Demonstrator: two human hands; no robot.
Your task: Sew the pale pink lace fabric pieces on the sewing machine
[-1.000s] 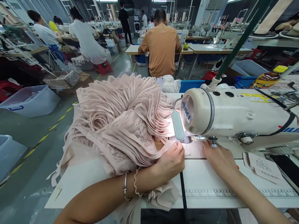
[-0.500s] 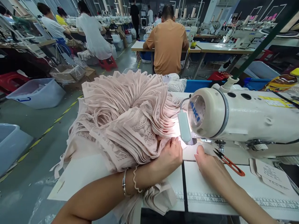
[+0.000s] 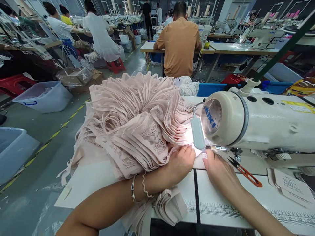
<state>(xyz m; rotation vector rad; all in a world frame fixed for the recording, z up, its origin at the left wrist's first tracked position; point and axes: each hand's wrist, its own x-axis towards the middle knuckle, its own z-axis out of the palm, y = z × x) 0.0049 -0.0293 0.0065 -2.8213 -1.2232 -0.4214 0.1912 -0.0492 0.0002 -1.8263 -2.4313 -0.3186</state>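
Note:
A sewing machine [image 3: 265, 121] stands on the right, its small lamp [image 3: 198, 132] lighting the needle area. Below the lamp lies a pale pink fabric piece [image 3: 199, 161]. My left hand [image 3: 180, 162] is closed on the left part of this fabric, fingertips partly hidden by the hand itself. At its right edge, close to the presser foot, my right hand [image 3: 218, 167] pinches the cloth between thumb and fingers. Left of the machine rises a large fanned pile of pink lace garments [image 3: 137, 127], and my left forearm rests against its front.
Orange-handled thread snips [image 3: 246, 172] lie right of my right hand, near paper tags [image 3: 291, 186]. A printed ruler [image 3: 221, 209] runs along the table's front. Below the pile hangs a folded pink bundle [image 3: 171, 206]. A person in a brown shirt [image 3: 179, 46] sits ahead.
My right hand has moved up and in to the fabric's edge by the presser foot. My left hand keeps its place on the cloth. The view has shifted slightly.

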